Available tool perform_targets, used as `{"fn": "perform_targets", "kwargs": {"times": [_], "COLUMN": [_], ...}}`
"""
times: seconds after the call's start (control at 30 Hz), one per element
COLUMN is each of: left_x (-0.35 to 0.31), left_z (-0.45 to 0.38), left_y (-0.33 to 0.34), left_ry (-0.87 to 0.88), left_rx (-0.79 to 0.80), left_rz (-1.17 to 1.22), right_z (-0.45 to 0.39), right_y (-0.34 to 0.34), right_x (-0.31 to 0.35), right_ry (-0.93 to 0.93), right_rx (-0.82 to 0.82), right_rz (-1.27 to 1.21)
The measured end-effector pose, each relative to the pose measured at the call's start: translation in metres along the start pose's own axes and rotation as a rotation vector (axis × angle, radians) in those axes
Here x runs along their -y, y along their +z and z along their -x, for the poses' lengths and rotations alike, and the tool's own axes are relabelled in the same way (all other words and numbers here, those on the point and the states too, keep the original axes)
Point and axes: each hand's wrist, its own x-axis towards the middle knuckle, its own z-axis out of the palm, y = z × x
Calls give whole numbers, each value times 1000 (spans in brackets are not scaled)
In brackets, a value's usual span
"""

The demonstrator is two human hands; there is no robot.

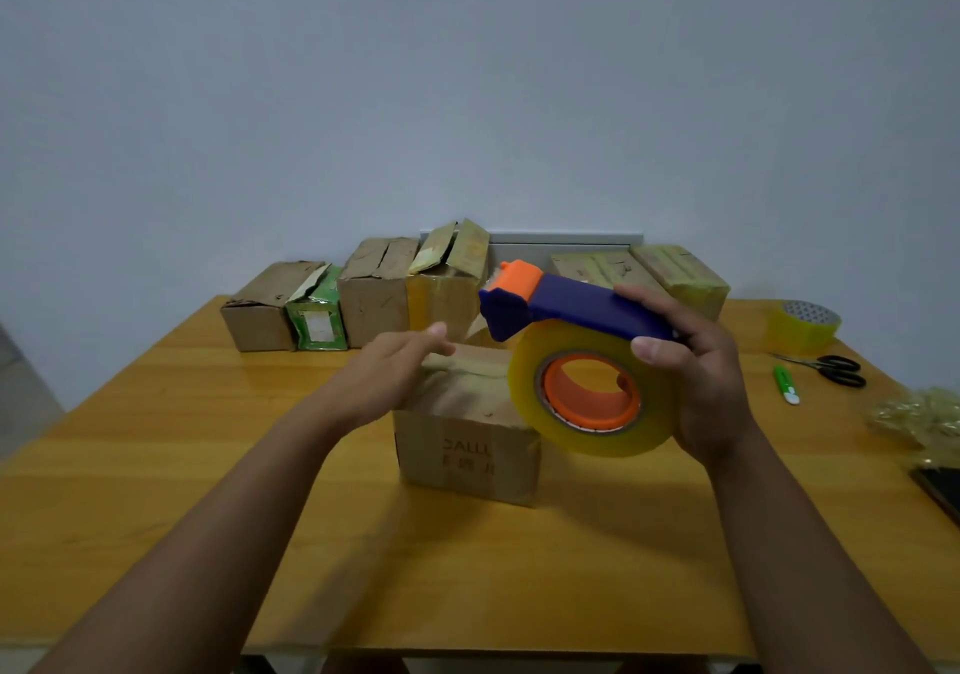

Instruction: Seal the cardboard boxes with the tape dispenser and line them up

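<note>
A small cardboard box (465,445) stands in the middle of the wooden table (156,465). My left hand (395,367) lies flat on its top left edge with straight fingers. My right hand (701,377) grips a blue and orange tape dispenser (566,310) with a roll of yellowish clear tape (592,393), held in the air above the box's right side. Along the table's far edge stands a row of several boxes (374,299) with loose flaps, and two taped boxes (670,273) sit to their right.
On the right of the table lie a spare tape roll (802,325), black scissors (831,368), a green utility knife (785,385), a crumpled wad of used tape (919,416) and a dark phone (943,491) at the edge. A pale wall rises behind.
</note>
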Motion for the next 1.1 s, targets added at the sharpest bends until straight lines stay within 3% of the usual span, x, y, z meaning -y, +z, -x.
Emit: {"fn": "perform_targets", "kwargs": {"times": [0.07,0.2,0.4,0.77,1.1], "left_x": [-13,-26,-30,-25,-19], "left_z": [-7,-17,-22,-24,-23], "left_y": [4,1,-10,-17,-30], "left_ry": [-72,-213,-231,-272,-289], "left_rx": [-77,57,113,214,370], "left_rz": [202,664,982,1078,814], "right_z": [-6,-14,-20,-22,-27], "right_y": [3,9,10,9,7], "right_x": [2,2,-3,-12,-3], "right_ry": [-4,-19,-23,-11,-38], "right_rx": [13,40,59,89,177], "right_rz": [-14,-19,4,23,121]}}
